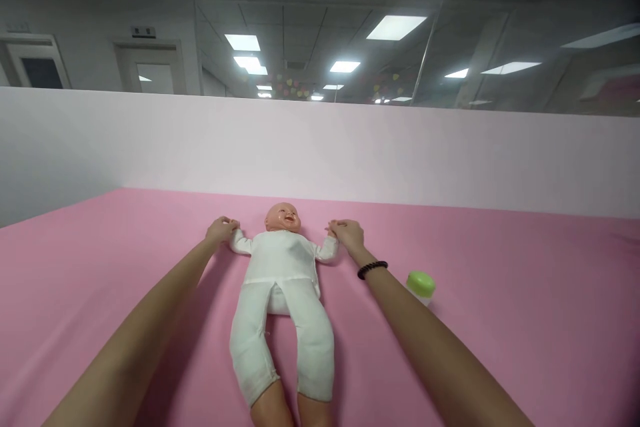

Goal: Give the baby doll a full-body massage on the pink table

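Observation:
A baby doll (283, 257) in a white top and white split-crotch trousers lies on its back on the pink mat (475, 347). Its head points away from me and its bare lower legs run off the bottom of the view. My left hand (221, 230) is closed around the doll's hand on the left side. On the other side my right hand (349, 233) grips the doll's other hand, fingers pinched together. Both doll arms are spread outward and bent. A black coiled band (373, 269) circles my right wrist.
A small container with a green lid (421, 283) stands on the mat to the right, partly hidden by my right forearm. A low white partition (320, 153) borders the far side of the mat. Behind it are glass panels, doors and ceiling lights.

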`<state>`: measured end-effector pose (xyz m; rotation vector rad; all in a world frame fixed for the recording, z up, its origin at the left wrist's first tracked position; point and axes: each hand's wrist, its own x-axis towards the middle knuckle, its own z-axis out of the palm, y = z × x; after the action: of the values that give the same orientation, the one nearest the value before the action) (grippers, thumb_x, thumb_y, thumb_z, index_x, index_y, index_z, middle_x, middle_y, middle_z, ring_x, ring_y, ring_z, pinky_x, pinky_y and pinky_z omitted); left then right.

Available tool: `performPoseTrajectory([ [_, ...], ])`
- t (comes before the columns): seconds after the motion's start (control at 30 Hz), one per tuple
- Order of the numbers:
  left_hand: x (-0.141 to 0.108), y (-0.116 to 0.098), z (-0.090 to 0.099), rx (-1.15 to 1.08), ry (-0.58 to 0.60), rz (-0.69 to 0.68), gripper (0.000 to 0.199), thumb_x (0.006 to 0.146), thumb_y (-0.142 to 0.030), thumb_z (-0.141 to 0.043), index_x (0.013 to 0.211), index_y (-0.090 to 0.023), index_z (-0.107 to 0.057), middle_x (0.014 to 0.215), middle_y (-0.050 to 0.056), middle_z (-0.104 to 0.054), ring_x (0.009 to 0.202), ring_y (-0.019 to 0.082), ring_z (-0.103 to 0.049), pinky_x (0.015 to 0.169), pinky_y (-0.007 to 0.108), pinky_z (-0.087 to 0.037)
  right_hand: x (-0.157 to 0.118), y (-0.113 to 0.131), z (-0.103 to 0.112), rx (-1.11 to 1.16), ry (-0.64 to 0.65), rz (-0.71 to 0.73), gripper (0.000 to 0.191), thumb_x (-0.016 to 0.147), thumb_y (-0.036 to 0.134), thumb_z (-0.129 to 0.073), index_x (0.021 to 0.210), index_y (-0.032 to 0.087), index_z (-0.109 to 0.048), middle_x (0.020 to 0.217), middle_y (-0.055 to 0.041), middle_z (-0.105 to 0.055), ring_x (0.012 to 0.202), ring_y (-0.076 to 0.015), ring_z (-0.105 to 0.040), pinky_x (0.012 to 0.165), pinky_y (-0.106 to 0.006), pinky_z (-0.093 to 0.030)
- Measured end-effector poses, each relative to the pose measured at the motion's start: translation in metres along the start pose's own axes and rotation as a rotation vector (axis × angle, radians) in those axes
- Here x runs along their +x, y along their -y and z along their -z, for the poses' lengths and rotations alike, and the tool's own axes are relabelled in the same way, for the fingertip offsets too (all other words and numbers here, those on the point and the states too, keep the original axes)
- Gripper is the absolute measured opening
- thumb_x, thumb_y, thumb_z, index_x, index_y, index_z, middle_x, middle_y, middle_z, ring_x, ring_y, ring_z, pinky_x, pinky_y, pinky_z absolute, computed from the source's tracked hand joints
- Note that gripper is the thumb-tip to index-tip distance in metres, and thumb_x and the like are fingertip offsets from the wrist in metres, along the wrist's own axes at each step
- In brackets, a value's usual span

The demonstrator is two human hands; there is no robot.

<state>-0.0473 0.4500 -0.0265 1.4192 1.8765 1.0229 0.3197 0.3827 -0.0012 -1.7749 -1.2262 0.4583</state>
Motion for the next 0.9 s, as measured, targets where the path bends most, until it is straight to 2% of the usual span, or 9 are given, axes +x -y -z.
performPoseTrajectory([
  [0.1,0.015,0.004,-0.009,0.070,0.111,-0.013,0.014,0.072,-0.030,-0.067,0.083,-0.021,-0.067,0.095,0.008,-0.076,0.087,0.025,-0.070,0.062,0.028,-0.049,0.011,-0.003,-0.017,-0.166,0.208,-0.062,0.010,0.074,0.016,-0.065,0.066,0.016,-0.071,0.078,-0.0095,-0.076,0.075,-0.0202,-0.070,0.059,-0.024,-0.045],
  [0.27,0.005,-0.006,-0.008,0.148,0.060,-0.094,0.016,0.073,-0.035,-0.067,0.082,-0.022,-0.066,0.100,0.007,-0.075,0.097,0.028,-0.067,0.070,0.031,-0.047,0.012,-0.001,-0.022,-0.132,0.173,-0.038,0.011,0.074,0.018,-0.066,0.064,0.017,-0.070,0.077,-0.0084,-0.075,0.074,-0.0198,-0.070,0.061,-0.024,-0.045],
  [0.33,-0.011,-0.009,-0.002,0.060,-0.055,-0.172,0.026,0.079,-0.043,-0.062,0.097,-0.024,-0.064,0.105,0.006,-0.073,0.098,0.026,-0.067,0.073,0.031,-0.047,0.004,0.002,-0.011,0.036,0.041,0.042,0.009,0.076,0.025,-0.068,0.076,0.016,-0.070,0.086,-0.0079,-0.076,0.081,-0.0199,-0.070,0.069,-0.025,-0.050],
  [0.4,-0.033,-0.009,0.008,-0.076,-0.181,-0.312,0.033,0.083,-0.048,-0.058,0.106,-0.024,-0.060,0.105,0.006,-0.071,0.096,0.023,-0.066,0.074,0.031,-0.047,-0.014,0.004,0.008,0.226,-0.093,0.172,0.023,0.073,0.033,-0.075,0.088,0.017,-0.068,0.097,-0.0084,-0.075,0.088,-0.0208,-0.070,0.075,-0.029,-0.053],
  [0.5,-0.074,0.002,0.025,-0.142,-0.276,-0.556,0.033,0.083,-0.049,-0.060,0.103,-0.023,-0.056,0.104,0.005,-0.067,0.093,0.021,-0.062,0.076,0.032,-0.048,-0.058,0.002,0.040,0.299,-0.108,0.377,0.041,0.070,0.050,-0.079,0.090,0.019,-0.061,0.096,-0.0085,-0.072,0.084,-0.0221,-0.068,0.073,-0.033,-0.057],
  [0.6,-0.117,0.022,0.036,-0.026,-0.232,-0.660,0.028,0.083,-0.042,-0.061,0.103,-0.023,-0.054,0.100,0.003,-0.065,0.087,0.020,-0.060,0.073,0.032,-0.048,-0.108,-0.014,0.059,0.222,0.026,0.440,0.041,0.076,0.057,-0.074,0.081,0.021,-0.056,0.083,-0.0058,-0.068,0.078,-0.0204,-0.067,0.073,-0.034,-0.059],
  [0.7,-0.150,0.045,0.036,0.195,-0.090,-0.723,0.010,0.082,-0.030,-0.059,0.087,-0.023,-0.053,0.088,0.001,-0.062,0.075,0.018,-0.058,0.063,0.031,-0.044,-0.145,-0.040,0.059,0.089,0.077,0.420,0.043,0.083,0.059,-0.066,0.068,0.023,-0.049,0.074,-0.0041,-0.061,0.068,-0.0186,-0.063,0.065,-0.033,-0.059],
  [0.8,-0.166,0.055,0.032,0.368,-0.024,-0.868,0.010,0.084,-0.023,-0.054,0.075,-0.023,-0.048,0.080,0.001,-0.057,0.067,0.017,-0.052,0.063,0.032,-0.041,-0.158,-0.060,0.053,0.064,0.070,0.467,0.039,0.084,0.056,-0.062,0.067,0.023,-0.050,0.076,-0.0045,-0.060,0.068,-0.0185,-0.062,0.066,-0.033,-0.061],
  [0.9,-0.163,0.044,0.031,0.304,-0.056,-0.878,0.005,0.089,-0.024,-0.050,0.087,-0.024,-0.055,0.088,0.002,-0.061,0.076,0.019,-0.057,0.069,0.034,-0.045,-0.147,-0.058,0.053,0.106,0.044,0.391,0.031,0.082,0.051,-0.066,0.072,0.023,-0.056,0.080,-0.0045,-0.065,0.072,-0.0195,-0.067,0.067,-0.031,-0.060],
])
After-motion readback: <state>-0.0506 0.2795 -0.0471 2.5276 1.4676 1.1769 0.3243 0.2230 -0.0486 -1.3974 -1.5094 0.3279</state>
